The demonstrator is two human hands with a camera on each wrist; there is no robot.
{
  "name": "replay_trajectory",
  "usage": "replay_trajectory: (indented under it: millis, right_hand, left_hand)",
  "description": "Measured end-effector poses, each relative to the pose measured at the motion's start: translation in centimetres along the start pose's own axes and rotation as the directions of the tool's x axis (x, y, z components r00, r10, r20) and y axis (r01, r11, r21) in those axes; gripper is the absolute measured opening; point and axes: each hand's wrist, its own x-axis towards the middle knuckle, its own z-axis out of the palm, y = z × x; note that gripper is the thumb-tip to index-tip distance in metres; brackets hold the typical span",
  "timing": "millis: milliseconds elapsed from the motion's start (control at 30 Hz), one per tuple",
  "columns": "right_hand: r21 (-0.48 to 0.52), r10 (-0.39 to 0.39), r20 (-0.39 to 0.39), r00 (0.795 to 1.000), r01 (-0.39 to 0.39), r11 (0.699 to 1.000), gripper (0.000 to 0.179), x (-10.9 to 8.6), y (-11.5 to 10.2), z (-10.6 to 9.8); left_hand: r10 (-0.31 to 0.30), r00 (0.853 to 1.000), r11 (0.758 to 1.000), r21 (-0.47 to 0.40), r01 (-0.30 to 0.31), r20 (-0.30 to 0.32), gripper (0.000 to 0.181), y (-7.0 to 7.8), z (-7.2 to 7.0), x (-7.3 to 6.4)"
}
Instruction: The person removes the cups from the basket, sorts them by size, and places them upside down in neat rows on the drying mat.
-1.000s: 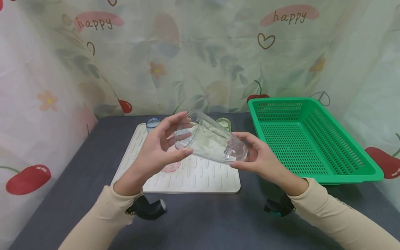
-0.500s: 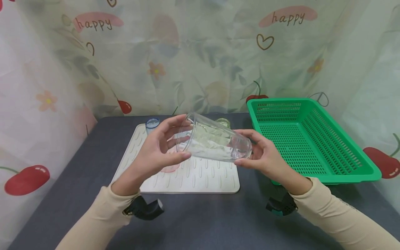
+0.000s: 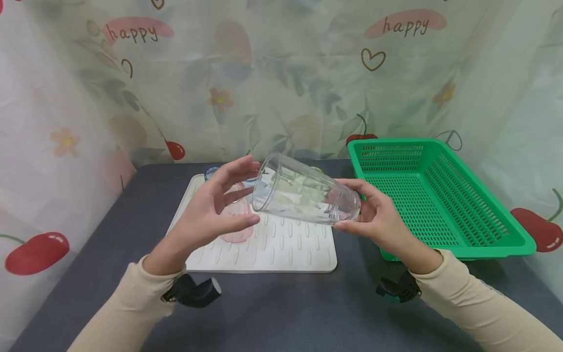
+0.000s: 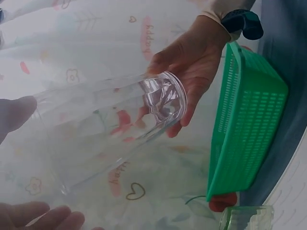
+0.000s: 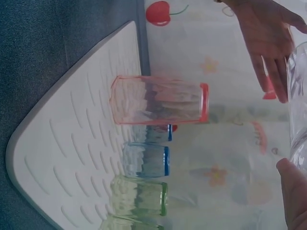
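A clear glass [image 3: 305,195] is held in the air above the mat, tilted on its side with its mouth to the left. My right hand [image 3: 381,220] grips it around the base, thumb below and fingers behind. By the rim, my left hand [image 3: 205,215] is spread with thumb and fingers apart; the thumb lies close to the rim, and whether it touches I cannot tell. Below and behind the left hand stands a pink glass [image 5: 158,100] on the white mat [image 3: 303,254]. Blue glasses [image 5: 146,160] and green glasses [image 5: 139,196] also stand there, mostly covered in the head view.
A green plastic basket [image 3: 457,253] with slotted walls sits on the right of the dark tabletop [image 3: 281,313], close to my right forearm. A printed curtain [image 3: 281,88] hangs behind and at both sides. Each wrist wears a black camera [image 3: 193,291].
The left hand has drawn back leftward from the rim, and its fingers no longer overlap the glass. The right hand has carried the glass slightly right, and it tilts less steeply.
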Motion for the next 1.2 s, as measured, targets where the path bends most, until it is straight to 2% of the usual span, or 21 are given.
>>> replay_trajectory:
  millis: [167, 300, 500, 667, 767, 900, 1200]
  right_hand:
    - [0.016, -0.007, -0.002, 1.0, 0.007, 1.0, 0.063, -0.1, -0.1, -0.2]
    - [0.017, 0.005, -0.008, 1.0, -0.004, 1.0, 0.063, -0.2, -0.1, -0.4]
    - [0.015, 0.032, -0.019, 0.999, -0.032, 0.999, 0.063, -0.4, 0.0, -0.7]
    - [0.018, 0.038, -0.018, 0.999, -0.037, 0.999, 0.063, -0.4, 0.1, -0.9]
    - [0.019, 0.043, -0.017, 0.999, -0.042, 0.999, 0.063, -0.4, 0.1, -1.0]
    - [0.016, 0.034, -0.018, 0.999, -0.034, 0.999, 0.062, -0.4, 0.1, -1.1]
    - [-0.023, 0.042, -0.042, 0.998, -0.043, 0.999, 0.062, -0.5, 0.1, -1.1]
  left_hand:
    - [0.016, 0.999, 0.996, 0.094, -0.013, -0.032, 0.081, -0.1, -1.1, -0.5]
    - [0.011, 0.997, 0.978, 0.206, 0.004, -0.071, 0.074, -0.2, -2.1, -1.3]
    - [-0.074, 0.99, 0.93, 0.349, 0.112, -0.12, 0.05, -0.6, -3.7, -2.9]
    - [-0.165, 0.978, 0.892, 0.402, 0.204, -0.131, 0.04, -1.4, -4.8, -4.1]
    - [-0.254, 0.959, 0.848, 0.448, 0.283, -0.125, 0.039, -2.1, -5.5, -4.8]
    - [-0.356, 0.927, 0.772, 0.522, 0.363, -0.118, 0.041, -3.3, -6.2, -5.7]
    - [-0.469, 0.876, 0.643, 0.637, 0.426, -0.112, 0.042, -7.5, -7.2, -7.4]
